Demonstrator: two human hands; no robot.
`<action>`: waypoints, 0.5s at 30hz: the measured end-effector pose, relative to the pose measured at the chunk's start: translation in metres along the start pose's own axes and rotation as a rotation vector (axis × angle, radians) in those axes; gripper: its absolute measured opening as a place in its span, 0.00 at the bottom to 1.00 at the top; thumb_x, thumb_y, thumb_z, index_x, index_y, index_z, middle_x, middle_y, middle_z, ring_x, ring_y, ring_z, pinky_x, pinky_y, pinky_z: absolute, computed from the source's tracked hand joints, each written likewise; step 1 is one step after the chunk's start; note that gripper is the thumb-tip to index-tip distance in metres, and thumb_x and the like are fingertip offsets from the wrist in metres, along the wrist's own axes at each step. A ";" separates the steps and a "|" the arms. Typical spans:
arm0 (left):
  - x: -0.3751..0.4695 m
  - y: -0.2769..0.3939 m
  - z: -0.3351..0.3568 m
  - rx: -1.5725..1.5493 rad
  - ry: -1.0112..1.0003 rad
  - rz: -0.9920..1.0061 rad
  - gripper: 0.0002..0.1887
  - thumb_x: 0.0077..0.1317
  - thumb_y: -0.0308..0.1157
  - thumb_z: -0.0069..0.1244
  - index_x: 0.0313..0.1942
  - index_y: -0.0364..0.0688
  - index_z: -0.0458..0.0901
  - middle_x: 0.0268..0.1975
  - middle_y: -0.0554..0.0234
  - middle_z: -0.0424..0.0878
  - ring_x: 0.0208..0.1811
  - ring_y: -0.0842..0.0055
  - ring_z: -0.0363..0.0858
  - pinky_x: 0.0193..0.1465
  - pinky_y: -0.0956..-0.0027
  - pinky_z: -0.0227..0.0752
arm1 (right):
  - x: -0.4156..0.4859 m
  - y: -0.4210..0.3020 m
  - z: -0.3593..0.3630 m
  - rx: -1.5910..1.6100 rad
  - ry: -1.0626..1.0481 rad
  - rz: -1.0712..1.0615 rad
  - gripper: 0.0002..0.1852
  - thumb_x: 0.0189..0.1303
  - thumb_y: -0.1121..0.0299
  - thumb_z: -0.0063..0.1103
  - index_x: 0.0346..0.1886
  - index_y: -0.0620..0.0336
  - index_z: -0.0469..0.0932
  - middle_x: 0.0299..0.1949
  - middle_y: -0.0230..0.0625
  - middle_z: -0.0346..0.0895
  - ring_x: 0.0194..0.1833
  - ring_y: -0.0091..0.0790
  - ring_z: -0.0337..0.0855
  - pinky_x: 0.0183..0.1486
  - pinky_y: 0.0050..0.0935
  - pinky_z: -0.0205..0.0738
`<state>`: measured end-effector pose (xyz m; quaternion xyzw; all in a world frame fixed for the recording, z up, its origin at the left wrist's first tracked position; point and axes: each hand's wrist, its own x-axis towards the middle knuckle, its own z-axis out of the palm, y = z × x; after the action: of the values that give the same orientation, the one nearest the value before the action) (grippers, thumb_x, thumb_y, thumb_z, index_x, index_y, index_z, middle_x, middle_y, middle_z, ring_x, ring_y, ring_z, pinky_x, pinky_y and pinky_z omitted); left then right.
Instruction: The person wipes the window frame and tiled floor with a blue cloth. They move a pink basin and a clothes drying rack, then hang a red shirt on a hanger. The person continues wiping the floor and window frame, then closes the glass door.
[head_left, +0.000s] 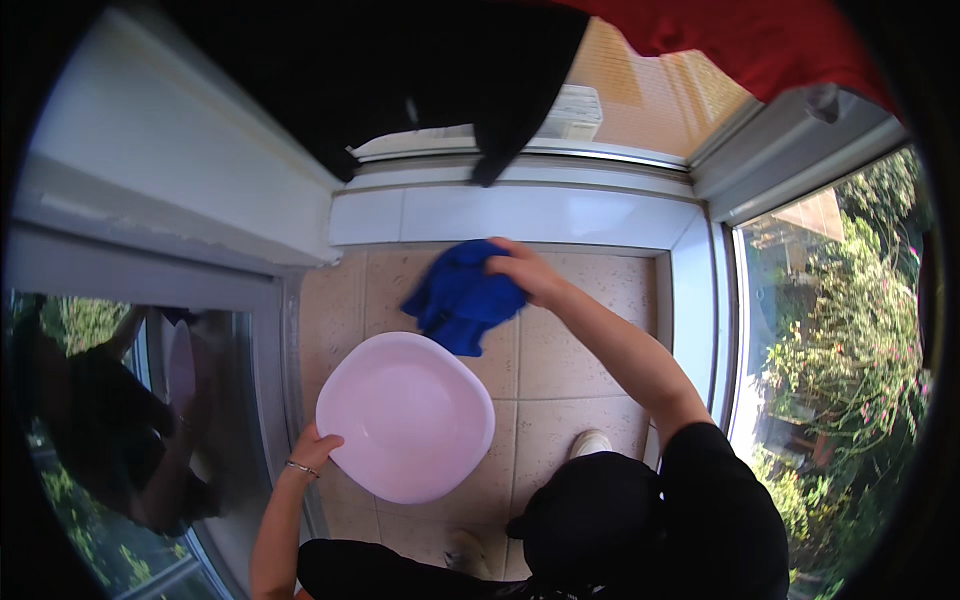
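Observation:
My left hand (316, 448) grips the left rim of a pink plastic basin (409, 420), thumb over the edge. Nothing lies inside the basin. In my right hand (525, 271) is a bunched blue cloth item (469, 296), pinched at its upper right and hanging in loose folds. Motion blurs its left edge. Its lower end comes close to the basin's far rim; whether they touch I cannot tell. Whether the cloth is a garment or a towel is not clear.
A black garment (420, 67) and a red garment (735, 45) hang overhead. A white tiled ledge (517, 214) runs below the far window. At left is a reflective glass door (217, 390); at right, a window (840, 360) onto plants. My shoe (591, 442) stands on the tiled floor (577, 360).

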<state>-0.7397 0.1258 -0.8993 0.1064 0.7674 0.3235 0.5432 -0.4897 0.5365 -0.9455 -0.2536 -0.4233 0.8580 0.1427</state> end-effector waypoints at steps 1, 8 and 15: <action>-0.003 -0.005 0.002 -0.011 -0.020 0.004 0.21 0.55 0.21 0.51 0.52 0.36 0.75 0.44 0.63 0.81 0.44 0.77 0.79 0.48 0.72 0.73 | -0.030 0.003 -0.014 0.097 0.137 -0.076 0.23 0.52 0.71 0.56 0.55 0.61 0.73 0.37 0.36 0.77 0.36 0.27 0.78 0.42 0.25 0.75; -0.029 -0.045 -0.006 -0.049 -0.209 0.079 0.20 0.59 0.24 0.52 0.53 0.34 0.73 0.46 0.65 0.80 0.45 0.80 0.77 0.50 0.72 0.72 | -0.058 -0.048 -0.184 -1.499 1.141 -0.559 0.24 0.57 0.64 0.52 0.58 0.60 0.71 0.52 0.48 0.74 0.51 0.48 0.76 0.55 0.43 0.70; -0.051 -0.074 0.002 -0.039 -0.149 0.090 0.22 0.58 0.23 0.52 0.54 0.34 0.73 0.46 0.64 0.81 0.47 0.79 0.77 0.53 0.70 0.72 | 0.097 0.013 -0.024 -1.661 0.548 -0.397 0.33 0.51 0.61 0.56 0.64 0.52 0.66 0.65 0.49 0.62 0.65 0.53 0.62 0.63 0.53 0.60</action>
<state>-0.7045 0.0433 -0.9063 0.1540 0.7128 0.3538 0.5857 -0.5571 0.5885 -0.9986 -0.3931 -0.8948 0.1438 0.1551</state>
